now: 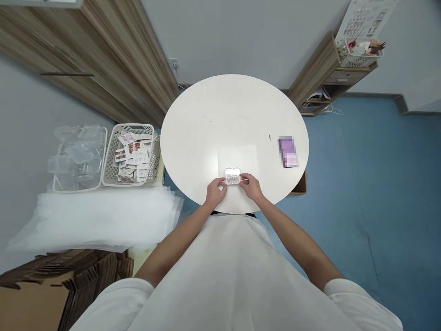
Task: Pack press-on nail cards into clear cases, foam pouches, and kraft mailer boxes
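Observation:
Between my two hands, close to the near edge of the round white table [234, 105], is a small clear plastic case [232, 176]. Several pinkish nail-shaped pieces show in a row along its lower half. The fingers of my left hand [216, 191] pinch the case's left edge. On the opposite side, my right hand [252, 186] grips the right edge between thumb and fingers. Whether the case rests on the table or is lifted slightly, I cannot tell.
A purple and pink pixelated item [288, 151] lies at the table's right. To the left stand a white basket [109, 170] of printed cards and a bin of clear plastic containers [81, 154]. White sheets [103, 218] and folded cardboard [93, 280] are stacked nearer me.

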### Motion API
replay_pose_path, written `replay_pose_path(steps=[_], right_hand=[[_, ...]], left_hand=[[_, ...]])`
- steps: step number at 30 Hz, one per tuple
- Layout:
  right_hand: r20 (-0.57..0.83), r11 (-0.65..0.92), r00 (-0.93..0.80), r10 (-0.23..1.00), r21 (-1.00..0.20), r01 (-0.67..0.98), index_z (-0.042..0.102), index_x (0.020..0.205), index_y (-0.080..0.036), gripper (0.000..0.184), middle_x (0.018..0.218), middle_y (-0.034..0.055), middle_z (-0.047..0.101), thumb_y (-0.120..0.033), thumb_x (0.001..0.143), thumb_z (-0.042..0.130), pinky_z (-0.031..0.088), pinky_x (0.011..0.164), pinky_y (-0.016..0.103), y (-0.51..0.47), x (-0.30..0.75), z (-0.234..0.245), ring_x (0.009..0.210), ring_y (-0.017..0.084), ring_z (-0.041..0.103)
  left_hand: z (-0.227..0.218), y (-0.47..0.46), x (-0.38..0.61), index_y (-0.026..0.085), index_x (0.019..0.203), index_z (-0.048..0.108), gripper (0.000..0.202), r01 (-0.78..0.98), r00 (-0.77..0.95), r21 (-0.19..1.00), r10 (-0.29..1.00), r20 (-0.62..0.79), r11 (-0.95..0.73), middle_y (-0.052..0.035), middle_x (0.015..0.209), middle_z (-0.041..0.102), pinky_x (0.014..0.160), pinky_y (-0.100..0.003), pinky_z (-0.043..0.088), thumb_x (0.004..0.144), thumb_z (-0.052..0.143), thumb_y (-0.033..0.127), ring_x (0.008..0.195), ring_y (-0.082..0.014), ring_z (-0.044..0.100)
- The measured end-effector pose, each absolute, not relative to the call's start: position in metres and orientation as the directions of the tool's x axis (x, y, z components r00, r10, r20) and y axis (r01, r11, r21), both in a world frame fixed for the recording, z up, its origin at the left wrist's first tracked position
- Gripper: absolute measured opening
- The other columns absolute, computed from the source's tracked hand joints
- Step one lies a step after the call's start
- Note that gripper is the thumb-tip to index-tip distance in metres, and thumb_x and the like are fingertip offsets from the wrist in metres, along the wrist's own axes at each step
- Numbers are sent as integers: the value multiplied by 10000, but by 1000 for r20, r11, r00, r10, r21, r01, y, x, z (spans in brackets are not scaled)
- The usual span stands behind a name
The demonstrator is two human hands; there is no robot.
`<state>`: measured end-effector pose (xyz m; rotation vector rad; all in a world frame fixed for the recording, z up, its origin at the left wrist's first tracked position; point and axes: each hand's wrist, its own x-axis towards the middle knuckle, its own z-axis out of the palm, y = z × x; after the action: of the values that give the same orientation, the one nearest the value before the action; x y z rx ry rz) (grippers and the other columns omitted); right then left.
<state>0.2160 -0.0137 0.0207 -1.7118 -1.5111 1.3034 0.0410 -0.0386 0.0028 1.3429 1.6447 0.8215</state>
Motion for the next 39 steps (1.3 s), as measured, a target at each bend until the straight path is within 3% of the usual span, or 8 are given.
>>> replay_pose_path(steps=[13,19,24,31,39], right_hand=[[-271,-48,-241,932,-751,658,530,1025,-184,288,900,52,562,-162,752,441,457,727,312,-37,258,-14,803,158,547],[-112,308,-436,893,-555,773,501,1088,-198,379,1147,122,476,-271,723,573,402,815,397,-36,264,-7,1054,272,443],[-78,583,-665,743,-412,700,439,1144,-201,527,1323,126,346,-343,679,642,340,889,434,-19,260,-5,1196,308,312],[-153,678,-747,647,-334,655,460,1075,-161,375,1229,157,438,-298,743,568,387,837,411,-2,254,-9,1087,296,419],[-145,653,-708,691,-293,698,452,1106,-98,350,1300,195,374,-162,762,457,367,895,453,-12,246,-16,1216,355,306]], left_hand=[[-11,-68,86,186,986,569,272,667,38,740,988,-149,86,-60,952,590,804,-318,458,736,469,151,839,-169,569],[-11,-67,84,189,1025,542,308,794,49,607,995,-91,16,-88,1083,520,873,-382,414,721,521,231,1019,-229,485],[-10,-64,74,207,1206,405,512,838,238,524,967,-94,-156,-90,1270,403,924,-403,369,711,531,248,1161,-248,376],[-11,-59,66,199,1230,380,521,834,383,485,908,-169,-261,-109,1288,384,899,-391,373,725,509,226,1132,-250,400],[-10,-54,62,205,1234,358,546,826,445,452,882,-153,-338,-108,1276,386,854,-374,375,722,535,275,1093,-250,416]])
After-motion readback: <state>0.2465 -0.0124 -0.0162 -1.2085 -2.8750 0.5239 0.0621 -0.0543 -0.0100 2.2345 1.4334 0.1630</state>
